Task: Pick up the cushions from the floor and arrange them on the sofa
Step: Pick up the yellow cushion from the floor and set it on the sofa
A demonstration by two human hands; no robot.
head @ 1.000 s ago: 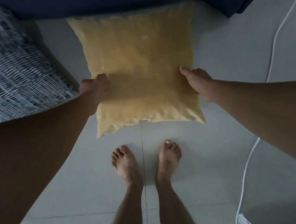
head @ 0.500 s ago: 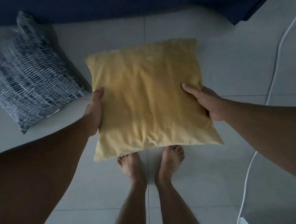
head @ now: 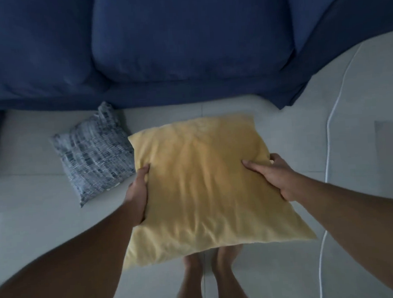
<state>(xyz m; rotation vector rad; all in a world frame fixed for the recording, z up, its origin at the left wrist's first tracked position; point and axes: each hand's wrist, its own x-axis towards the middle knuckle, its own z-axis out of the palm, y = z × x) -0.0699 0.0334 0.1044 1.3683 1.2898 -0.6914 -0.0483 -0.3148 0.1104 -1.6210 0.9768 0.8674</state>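
- The yellow cushion point(head: 207, 185) is held flat above the floor point(head: 32, 207), at frame centre, over the person's feet.
- The left hand point(head: 137, 195) clamps its 9 o'clock edge; the right hand point(head: 277, 178) clamps its 3 o'clock edge.
- A grey patterned cushion point(head: 96, 153) lies on the floor at 10 o'clock, seemingly just beside it.
- The blue sofa point(head: 182, 33) spans 12 o'clock.
- A white cable point(head: 327, 139) runs along 3 o'clock.

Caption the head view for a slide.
Both hands, left hand and right hand, hold a yellow cushion before the blue sofa.
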